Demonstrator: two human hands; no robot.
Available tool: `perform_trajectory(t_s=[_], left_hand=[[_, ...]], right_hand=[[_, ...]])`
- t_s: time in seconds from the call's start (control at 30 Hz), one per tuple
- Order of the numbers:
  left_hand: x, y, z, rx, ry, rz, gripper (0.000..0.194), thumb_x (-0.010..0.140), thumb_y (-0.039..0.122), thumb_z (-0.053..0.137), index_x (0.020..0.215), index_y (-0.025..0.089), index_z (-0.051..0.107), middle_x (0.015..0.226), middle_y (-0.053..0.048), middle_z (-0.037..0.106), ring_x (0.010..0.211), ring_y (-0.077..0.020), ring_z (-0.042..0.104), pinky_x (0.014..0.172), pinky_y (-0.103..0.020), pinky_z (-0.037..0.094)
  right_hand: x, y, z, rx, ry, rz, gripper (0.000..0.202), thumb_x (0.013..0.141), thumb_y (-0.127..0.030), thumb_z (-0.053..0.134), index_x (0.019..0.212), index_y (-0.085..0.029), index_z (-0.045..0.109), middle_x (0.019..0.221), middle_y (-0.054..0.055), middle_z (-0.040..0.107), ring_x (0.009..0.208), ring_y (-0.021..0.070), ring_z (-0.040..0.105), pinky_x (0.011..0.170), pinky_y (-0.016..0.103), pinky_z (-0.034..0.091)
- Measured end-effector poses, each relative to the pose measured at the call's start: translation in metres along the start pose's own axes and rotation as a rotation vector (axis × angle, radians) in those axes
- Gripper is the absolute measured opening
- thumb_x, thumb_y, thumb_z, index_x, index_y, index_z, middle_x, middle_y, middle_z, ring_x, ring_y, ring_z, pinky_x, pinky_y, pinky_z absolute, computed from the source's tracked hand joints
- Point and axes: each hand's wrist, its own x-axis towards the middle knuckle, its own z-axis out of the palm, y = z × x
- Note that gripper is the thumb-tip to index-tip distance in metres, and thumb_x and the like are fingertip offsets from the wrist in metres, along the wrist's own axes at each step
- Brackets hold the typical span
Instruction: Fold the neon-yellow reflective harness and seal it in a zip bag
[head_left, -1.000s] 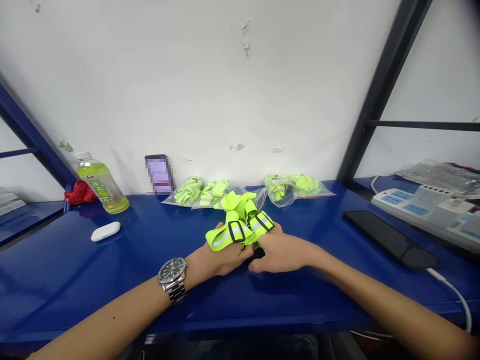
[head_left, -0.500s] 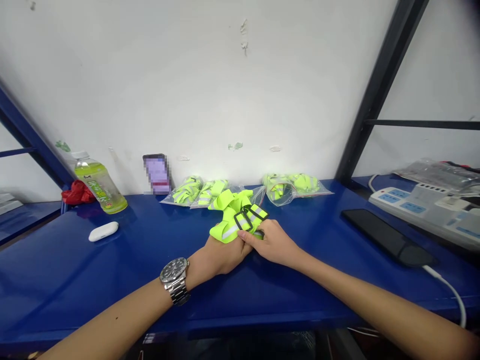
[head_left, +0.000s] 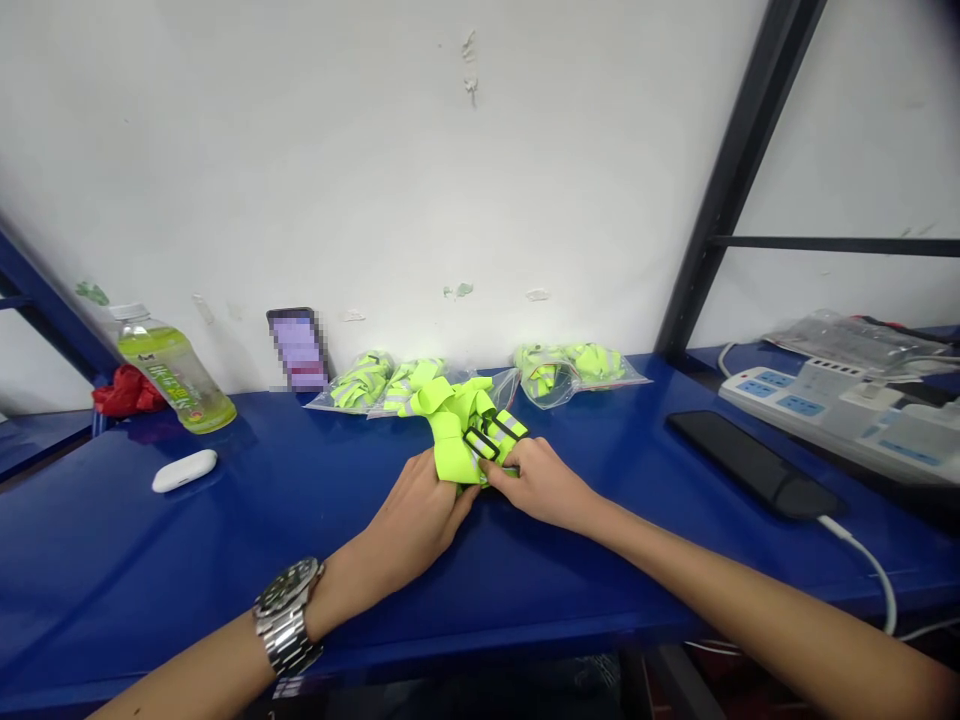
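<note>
A bunched neon-yellow reflective strap [head_left: 455, 445] with silver stripes and black buckles is held above the blue table [head_left: 315, 540]. My left hand [head_left: 416, 515], with a metal watch [head_left: 289, 605] on its wrist, grips the lower left of the bundle; its fingertips are partly hidden by the fabric. My right hand [head_left: 544, 482] pinches the lower right side beside the buckles, thumb on top. Just behind the bundle lie clear plastic bags holding similar yellow straps, one bag [head_left: 360, 383] to the left and another [head_left: 581, 375] to the right.
At left stand a tilted drink bottle [head_left: 178, 370], a red crumpled thing [head_left: 127, 392] and a white earphone case [head_left: 185, 470]. A phone [head_left: 300, 350] leans on the wall. At right lie a dark phone [head_left: 750, 463] with a white cable and a power strip [head_left: 810, 400].
My left hand has shifted left and slightly down, turning its back upward, and the strap's left side has folded over. My right hand keeps its pinch. The whole view has shifted slightly.
</note>
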Motion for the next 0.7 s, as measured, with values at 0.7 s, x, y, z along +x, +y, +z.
perform_trajectory(t_s=[0.7], left_hand=[[0.018, -0.002, -0.013, 0.364, 0.024, 0.337, 0.062, 0.087, 0.039, 0.06, 0.135, 0.006, 0.038, 0.134, -0.024, 0.048, 0.13, -0.0354, 0.043, 0.105, -0.047, 0.039]], right_hand=[[0.001, -0.003, -0.005, -0.151, -0.043, -0.112, 0.035, 0.088, -0.024, 0.044, 0.053, -0.017, 0.041, 0.048, -0.006, 0.031, 0.048, 0.0083, 0.02, 0.052, 0.028, 0.017]])
